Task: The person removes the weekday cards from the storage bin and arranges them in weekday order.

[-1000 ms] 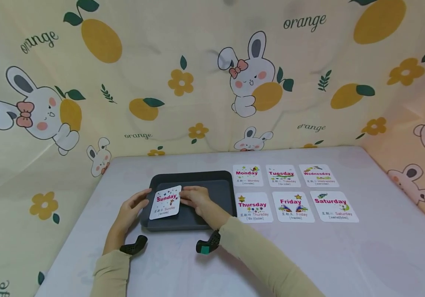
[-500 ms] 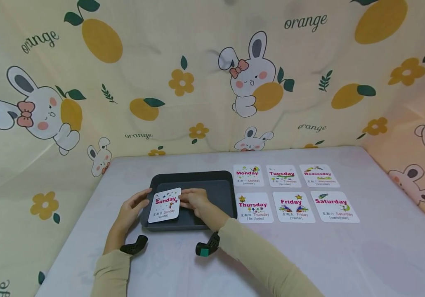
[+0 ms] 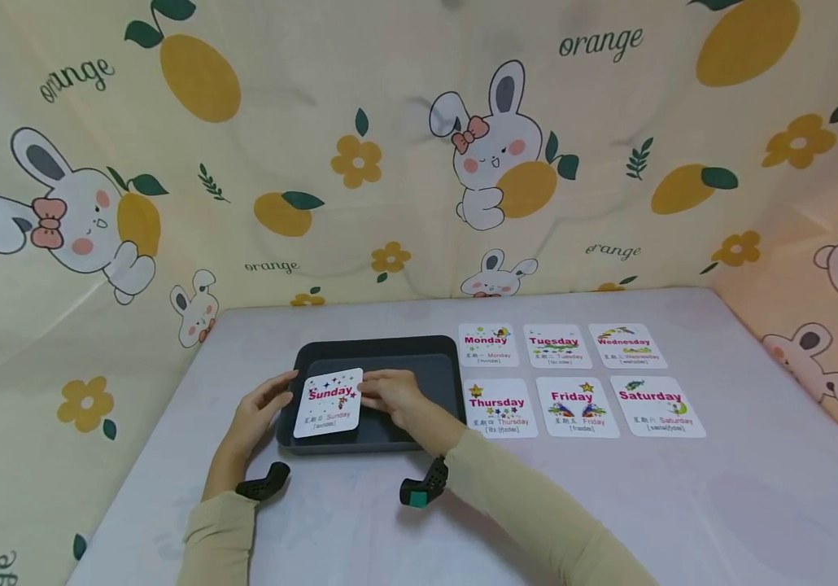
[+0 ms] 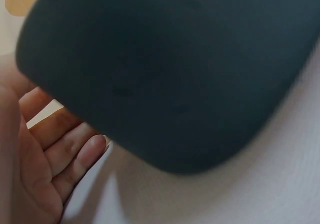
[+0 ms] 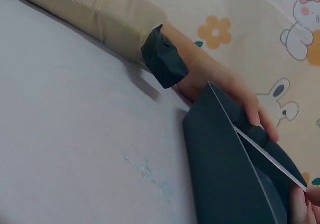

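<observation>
A white card (image 3: 328, 408) printed "Sunday" is tilted over the left part of a dark grey tray (image 3: 419, 387). My right hand (image 3: 393, 399) pinches its right edge. In the right wrist view the card (image 5: 272, 159) shows edge-on inside the tray (image 5: 220, 169), with my right fingertips (image 5: 299, 209) at its near end. My left hand (image 3: 254, 419) holds the tray's left wall, some fingers at the rim. From the left wrist, the tray's dark outer side (image 4: 165, 79) covers part of that hand (image 4: 45, 159).
Right of the tray lie two rows of day cards: Monday (image 3: 487, 356), Tuesday (image 3: 556, 356) and Wednesday (image 3: 626, 354) at the back; Thursday (image 3: 499, 419), Friday (image 3: 577, 417) and Saturday (image 3: 656, 415) in front. A printed rabbit-and-orange cloth (image 3: 404, 163) hangs behind the white table (image 3: 346, 521).
The Sunday card dipped a little at first, then shifted slightly right with my right hand and wrist. My left hand and the tray stay in place.
</observation>
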{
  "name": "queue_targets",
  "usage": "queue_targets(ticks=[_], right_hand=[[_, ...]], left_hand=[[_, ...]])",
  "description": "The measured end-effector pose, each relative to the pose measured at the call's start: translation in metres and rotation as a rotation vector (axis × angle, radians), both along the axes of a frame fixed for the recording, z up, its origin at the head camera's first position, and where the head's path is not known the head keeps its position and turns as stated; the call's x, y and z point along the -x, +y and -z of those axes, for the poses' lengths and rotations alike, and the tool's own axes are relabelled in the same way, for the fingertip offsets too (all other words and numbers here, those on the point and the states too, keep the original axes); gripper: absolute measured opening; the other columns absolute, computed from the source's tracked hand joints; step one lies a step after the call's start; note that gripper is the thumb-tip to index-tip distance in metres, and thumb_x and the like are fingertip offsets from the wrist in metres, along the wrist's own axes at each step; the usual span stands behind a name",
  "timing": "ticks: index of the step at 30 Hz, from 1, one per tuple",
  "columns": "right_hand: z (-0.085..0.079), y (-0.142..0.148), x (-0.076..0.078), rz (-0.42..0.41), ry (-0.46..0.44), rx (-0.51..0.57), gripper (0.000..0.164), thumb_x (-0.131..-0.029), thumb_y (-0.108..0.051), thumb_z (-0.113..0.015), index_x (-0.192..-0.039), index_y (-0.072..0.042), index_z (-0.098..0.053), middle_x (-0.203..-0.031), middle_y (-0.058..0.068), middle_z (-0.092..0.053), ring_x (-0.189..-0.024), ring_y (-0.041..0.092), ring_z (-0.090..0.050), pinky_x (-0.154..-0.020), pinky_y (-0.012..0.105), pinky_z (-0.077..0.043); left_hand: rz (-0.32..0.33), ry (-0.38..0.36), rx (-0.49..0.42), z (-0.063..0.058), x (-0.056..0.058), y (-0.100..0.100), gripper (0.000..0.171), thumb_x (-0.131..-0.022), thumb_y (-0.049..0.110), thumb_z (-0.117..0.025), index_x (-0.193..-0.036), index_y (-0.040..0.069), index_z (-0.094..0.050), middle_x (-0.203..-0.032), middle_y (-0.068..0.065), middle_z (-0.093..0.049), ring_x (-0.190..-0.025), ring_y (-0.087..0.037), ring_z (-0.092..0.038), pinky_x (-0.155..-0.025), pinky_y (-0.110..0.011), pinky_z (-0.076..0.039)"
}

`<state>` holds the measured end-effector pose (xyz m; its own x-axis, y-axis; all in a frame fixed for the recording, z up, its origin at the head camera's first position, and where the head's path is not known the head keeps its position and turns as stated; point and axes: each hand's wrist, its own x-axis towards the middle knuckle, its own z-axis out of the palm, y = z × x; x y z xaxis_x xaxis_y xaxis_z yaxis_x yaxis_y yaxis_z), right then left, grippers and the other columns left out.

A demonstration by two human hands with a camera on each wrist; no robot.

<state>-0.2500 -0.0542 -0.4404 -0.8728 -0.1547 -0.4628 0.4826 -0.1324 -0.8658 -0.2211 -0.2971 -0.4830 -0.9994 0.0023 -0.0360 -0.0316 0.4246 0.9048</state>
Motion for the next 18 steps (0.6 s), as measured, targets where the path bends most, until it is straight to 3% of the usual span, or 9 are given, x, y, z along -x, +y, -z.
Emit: queue_targets(ticks=[4,9,11,15,18], right_hand=[[-0.003,0.008,-0.001,-0.011,0.004,0.003,0.032,-0.085,0.004,-0.066,-0.117,0.005,-0.065,-0.120,0.023,-0.067,-0.094,0.020,-0.073,-0.077,0.021,-0.060],[-0.009,0.017,-0.003,-0.025,0.009,0.006,0.031,-0.085,0.003,-0.065,-0.116,0.005,-0.065,-0.121,0.023,-0.067,-0.093,0.019,-0.073,-0.078,0.022,-0.060],[-0.012,0.020,-0.005,-0.031,0.012,0.005,0.031,-0.085,0.003,-0.065,-0.116,0.005,-0.065,-0.121,0.023,-0.066,-0.092,0.018,-0.073,-0.079,0.023,-0.060],[-0.015,0.026,-0.007,-0.048,0.025,0.012,0.031,-0.086,0.003,-0.065,-0.116,0.006,-0.064,-0.121,0.023,-0.066,-0.090,0.017,-0.072,-0.081,0.024,-0.060],[-0.017,0.032,-0.010,-0.064,0.035,0.020,0.031,-0.086,0.004,-0.064,-0.117,0.006,-0.063,-0.121,0.024,-0.066,-0.087,0.015,-0.071,-0.081,0.024,-0.060]], left_hand=[[0.004,0.001,0.014,-0.001,0.000,-0.001,0.049,-0.100,0.032,-0.050,-0.144,0.013,-0.044,-0.155,-0.010,-0.040,-0.143,-0.028,-0.036,-0.120,-0.045,-0.031],[-0.002,-0.007,0.034,-0.004,-0.001,0.000,0.047,-0.100,0.031,-0.050,-0.144,0.016,-0.044,-0.154,-0.007,-0.041,-0.139,-0.019,-0.039,-0.109,-0.014,-0.036],[-0.001,-0.009,0.035,-0.006,-0.002,0.001,0.047,-0.100,0.031,-0.050,-0.145,0.017,-0.044,-0.154,-0.006,-0.041,-0.138,-0.015,-0.039,-0.108,-0.013,-0.036],[0.004,-0.005,0.036,-0.008,-0.003,0.001,0.047,-0.100,0.030,-0.049,-0.145,0.017,-0.043,-0.154,-0.007,-0.041,-0.138,-0.015,-0.039,-0.116,-0.026,-0.036],[0.004,0.008,0.040,-0.006,-0.003,0.001,0.047,-0.100,0.029,-0.050,-0.144,0.015,-0.044,-0.154,-0.008,-0.042,-0.139,-0.015,-0.040,-0.109,-0.013,-0.038]])
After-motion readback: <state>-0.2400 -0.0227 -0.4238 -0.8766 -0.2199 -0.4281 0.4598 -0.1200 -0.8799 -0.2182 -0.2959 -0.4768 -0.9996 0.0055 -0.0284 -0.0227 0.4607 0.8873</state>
